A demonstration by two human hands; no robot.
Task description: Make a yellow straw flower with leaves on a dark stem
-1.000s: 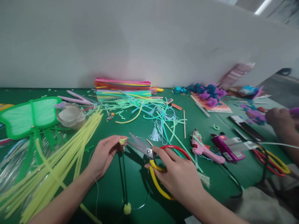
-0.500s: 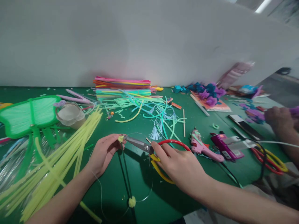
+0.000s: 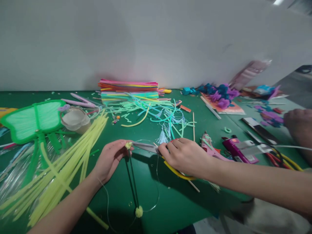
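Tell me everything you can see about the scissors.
The scissors have grey metal blades and large loop handles, one yellow, one red, mostly hidden under the right hand that grips them. The blades look closed, lying low over the green table and pointing left. Their tip meets a small yellow pom-pom pinched by the left hand.

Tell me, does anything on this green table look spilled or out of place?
Yes. Cut scraps of pale green and blue strips lie strewn in a tangle in front of the neat coloured stack, and loose yellow strips fan across the table.
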